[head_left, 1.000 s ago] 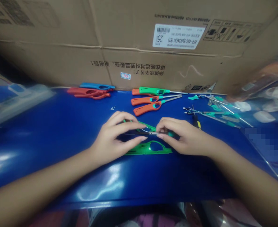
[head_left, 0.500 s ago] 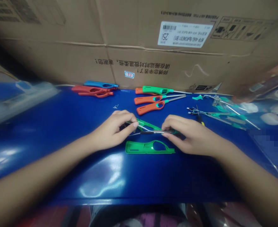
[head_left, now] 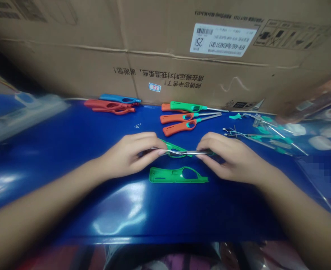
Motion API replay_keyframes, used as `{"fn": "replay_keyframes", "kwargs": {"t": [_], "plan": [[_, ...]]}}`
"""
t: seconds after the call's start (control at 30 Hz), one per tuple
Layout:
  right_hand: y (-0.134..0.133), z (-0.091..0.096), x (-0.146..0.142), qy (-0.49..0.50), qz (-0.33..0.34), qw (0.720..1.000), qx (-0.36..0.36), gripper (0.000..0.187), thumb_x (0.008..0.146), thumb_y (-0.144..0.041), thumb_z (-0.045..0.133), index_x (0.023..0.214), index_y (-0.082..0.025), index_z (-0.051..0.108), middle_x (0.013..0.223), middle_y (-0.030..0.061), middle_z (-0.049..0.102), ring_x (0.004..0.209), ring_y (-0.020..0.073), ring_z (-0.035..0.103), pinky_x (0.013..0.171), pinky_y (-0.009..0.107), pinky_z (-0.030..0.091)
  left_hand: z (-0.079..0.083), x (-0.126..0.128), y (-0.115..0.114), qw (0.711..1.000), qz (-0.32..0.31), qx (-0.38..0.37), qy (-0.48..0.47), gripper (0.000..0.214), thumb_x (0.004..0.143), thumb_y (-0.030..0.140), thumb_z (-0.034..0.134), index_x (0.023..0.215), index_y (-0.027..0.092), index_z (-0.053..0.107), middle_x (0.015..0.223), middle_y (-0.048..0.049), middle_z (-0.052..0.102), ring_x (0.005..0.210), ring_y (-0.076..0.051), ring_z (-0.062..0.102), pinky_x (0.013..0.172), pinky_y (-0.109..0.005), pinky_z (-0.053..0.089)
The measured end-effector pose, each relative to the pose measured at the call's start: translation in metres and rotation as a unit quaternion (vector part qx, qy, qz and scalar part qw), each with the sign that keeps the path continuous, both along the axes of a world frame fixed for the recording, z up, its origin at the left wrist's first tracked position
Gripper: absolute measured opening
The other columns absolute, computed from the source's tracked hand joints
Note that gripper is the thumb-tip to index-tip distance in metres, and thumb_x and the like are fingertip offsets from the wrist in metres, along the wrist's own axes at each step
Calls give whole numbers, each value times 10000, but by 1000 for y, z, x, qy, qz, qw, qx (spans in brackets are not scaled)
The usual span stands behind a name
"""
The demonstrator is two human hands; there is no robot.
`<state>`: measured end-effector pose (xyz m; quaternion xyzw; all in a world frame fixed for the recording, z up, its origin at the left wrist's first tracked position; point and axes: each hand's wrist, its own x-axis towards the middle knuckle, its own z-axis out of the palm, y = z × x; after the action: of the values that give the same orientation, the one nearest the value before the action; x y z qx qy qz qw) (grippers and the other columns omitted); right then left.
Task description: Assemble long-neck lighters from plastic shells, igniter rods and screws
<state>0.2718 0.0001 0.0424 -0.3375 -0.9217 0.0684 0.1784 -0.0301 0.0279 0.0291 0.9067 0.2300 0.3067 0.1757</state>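
Between the thumb and fingers of my left hand (head_left: 139, 152) is a thin white wire (head_left: 174, 152). My right hand (head_left: 224, 155) is closed around a slim metal rod (head_left: 196, 152), whose near part is hidden in the fingers. Wire and rod meet between the two hands, at a dark piece. Just behind them is a green lighter shell half (head_left: 172, 145), partly covered by the left fingers; I cannot tell whether it is held. Closer to me, a second green shell half (head_left: 168, 175) lies hollow side up on the blue table (head_left: 165, 210).
Orange lighters (head_left: 176, 128) and a green lighter (head_left: 185, 106) with metal nozzles lie at the back. Red shells (head_left: 112, 107) and a blue shell (head_left: 117, 98) sit left of them. Metal rods and teal parts (head_left: 267, 133) lie right. A cardboard box (head_left: 92, 71) stands behind.
My hands have shifted slightly, and the wire and rod now lie more nearly in line. The green shell half behind them shows less on the right. A yellow tip behind my right hand is no longer visible.
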Motion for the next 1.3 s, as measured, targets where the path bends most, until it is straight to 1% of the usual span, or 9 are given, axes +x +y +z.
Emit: {"fn": "replay_keyframes", "kwargs": {"t": [0.2,0.37,0.6,0.67,0.83,0.97,1.13,1.23,1.3], "plan": [[0,1,-1,8,9,1000,15,88,982,-218,512,1054,-206,561,1004,81,641,890,197,613,724,316,494,-2,3,-3,999,31,24,-12,147,987,186,574,1060,192,702,915,-35,722,787,-133,660,719,-230,514],[0,0,0,5,8,1000,20,89,978,-212,521,1055,-198,563,1002,77,640,886,193,616,719,312,495,-3,11,-11,991,112,-50,-52,172,993,240,565,967,174,721,823,-21,727,658,-122,659,618,-225,505],[1,0,1,21,5,999,24,83,968,-204,540,1042,-187,574,992,77,633,883,191,610,737,315,500,-4,11,-9,992,47,-88,-74,106,951,215,627,925,171,719,836,-30,705,726,-118,658,673,-209,523],[0,0,2,30,12,999,37,86,962,-200,552,1042,-186,579,983,74,636,876,190,610,730,313,500,-5,12,-9,986,32,-136,-90,114,949,234,635,918,158,715,851,-36,686,692,-109,648,632,-199,522],[-1,0,2,30,24,998,58,93,954,-182,563,1043,-173,588,979,77,642,867,189,614,707,308,498,-5,13,-10,922,20,-371,-113,334,1017,409,520,943,140,704,708,-14,632,515,-94,581,494,-197,501],[0,-1,1,20,23,997,66,90,957,-185,562,1038,-164,594,975,82,643,862,191,623,696,309,500,0,16,-7,866,15,-490,-94,379,1003,443,533,906,126,717,602,-5,631,456,-79,507,433,-171,454],[0,-2,-1,5,22,997,77,94,964,-193,559,1041,-164,605,969,74,651,844,181,634,684,297,503,0,18,-3,821,17,-562,-97,260,937,388,644,942,132,690,777,-62,753,442,-64,502,394,-157,420],[-1,-1,-2,1,25,996,84,93,969,-197,557,1036,-163,611,966,69,658,833,173,637,671,288,503,-1,16,-1,822,35,-562,-82,277,921,374,676,1084,153,712,741,-33,735,448,-55,504,396,-137,391],[-1,0,-2,0,26,996,90,93,970,-197,556,1036,-163,612,973,69,662,837,171,641,673,285,505,-1,14,-1,827,45,-556,-74,266,912,391,687,997,145,744,724,-28,719,452,-45,489,404,-134,385]]}}
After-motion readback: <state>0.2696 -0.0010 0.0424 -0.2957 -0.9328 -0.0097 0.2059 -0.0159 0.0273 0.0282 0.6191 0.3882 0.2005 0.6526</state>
